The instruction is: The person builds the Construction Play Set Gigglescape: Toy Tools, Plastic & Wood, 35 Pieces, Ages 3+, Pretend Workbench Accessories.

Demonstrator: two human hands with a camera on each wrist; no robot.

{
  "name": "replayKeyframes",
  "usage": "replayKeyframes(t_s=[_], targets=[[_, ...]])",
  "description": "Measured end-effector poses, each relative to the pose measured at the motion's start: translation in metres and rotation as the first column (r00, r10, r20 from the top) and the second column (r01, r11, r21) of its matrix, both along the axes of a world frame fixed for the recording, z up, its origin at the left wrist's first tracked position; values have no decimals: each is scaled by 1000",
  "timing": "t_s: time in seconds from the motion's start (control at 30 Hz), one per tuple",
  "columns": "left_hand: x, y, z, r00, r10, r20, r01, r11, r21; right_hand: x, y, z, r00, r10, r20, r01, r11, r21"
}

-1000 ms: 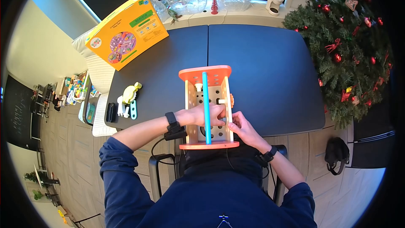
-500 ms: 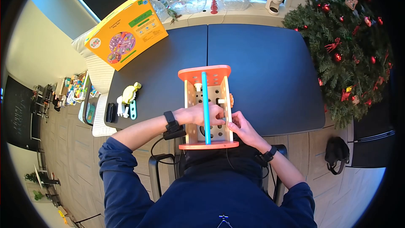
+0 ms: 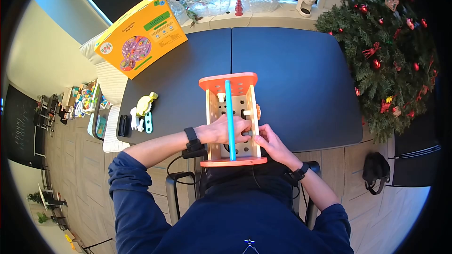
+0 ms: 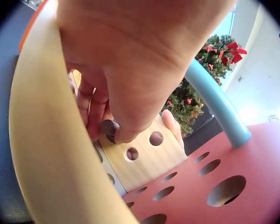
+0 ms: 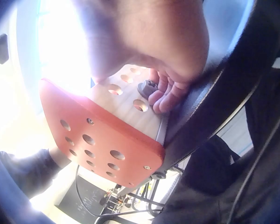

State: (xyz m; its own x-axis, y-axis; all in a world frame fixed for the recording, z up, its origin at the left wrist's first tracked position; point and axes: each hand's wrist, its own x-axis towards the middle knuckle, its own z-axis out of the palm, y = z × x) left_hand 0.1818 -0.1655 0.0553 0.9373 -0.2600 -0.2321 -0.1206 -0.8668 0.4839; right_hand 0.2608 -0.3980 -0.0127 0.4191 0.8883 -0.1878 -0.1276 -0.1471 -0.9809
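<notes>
A toy toolbox with red end panels, pale wooden sides with holes and a blue handle rod sits at the table's near edge. My left hand reaches over the left side, under the rod. Inside, its thumb and fingers pinch a grey toy bolt's round end at the right side panel. Outside that panel, my right hand curls its fingers around the bolt's grey slotted head. A white bolt with an orange piece goes through the same panel farther up.
On the dark table, a yellow play-set box stands at back left. Left of the toolbox lie a yellow-green toy piece, a teal strip with holes, white bolts and a black case. A decorated tree stands at right.
Both hands stay at the same spot on the toolbox. The left hand and wrist shift very slightly; nothing else visibly moves.
</notes>
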Motion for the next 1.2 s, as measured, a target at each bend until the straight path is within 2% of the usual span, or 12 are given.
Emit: replayKeyframes(t_s=[0.37, 0.47, 0.6, 0.7, 0.73, 0.77, 0.83, 0.87, 0.9, 0.97, 1.07, 1.2], targets=[[-2, 3, 3, 997, -65, 33, 65, 998, -9, 1, 0, -7, 1000, 3, 22, -3, 1000, -13], [-14, 10, -4, 927, -190, 323, 138, 975, 175, 0, 0, -6, 1000, 0, 24, 0, 1000, -20], [-23, 30, 32, 963, -171, 206, 51, 872, 487, -2, 1, -4, 998, 5, 55, -3, 999, -44], [-26, 44, 47, 969, -58, 242, -90, 824, 559, 0, 1, -4, 997, 12, 74, -8, 999, -54], [-27, 43, 51, 963, 148, 226, -228, 896, 382, 1, 2, -4, 998, 13, 67, -9, 999, -51], [-26, 39, 63, 950, 295, 104, -312, 912, 267, 2, 3, -4, 998, 14, 60, -11, 999, -48], [-23, 30, 85, 839, 510, -190, -509, 859, 57, 3, 4, 0, 996, 6, 91, -2, 999, -47], [-22, 30, 80, 834, 482, -269, -527, 841, -126, 3, 4, 2, 994, 3, 106, 2, 999, -47], [-25, 29, 76, 799, 475, -369, -586, 754, -296, 3, 4, 2, 994, 2, 113, 4, 999, -51], [-30, 19, 72, 740, 391, -547, -671, 476, -568, 2, 4, 3, 992, -1, 130, 8, 998, -59], [-35, 15, 74, 767, 299, -568, -642, 332, -692, 1, 3, 4, 998, 6, 61, -3, 999, -48], [-38, 3, 86, 751, 320, -577, -659, 323, -679, 1, 3, 18, 999, 33, -29, -34, 999, -38]])
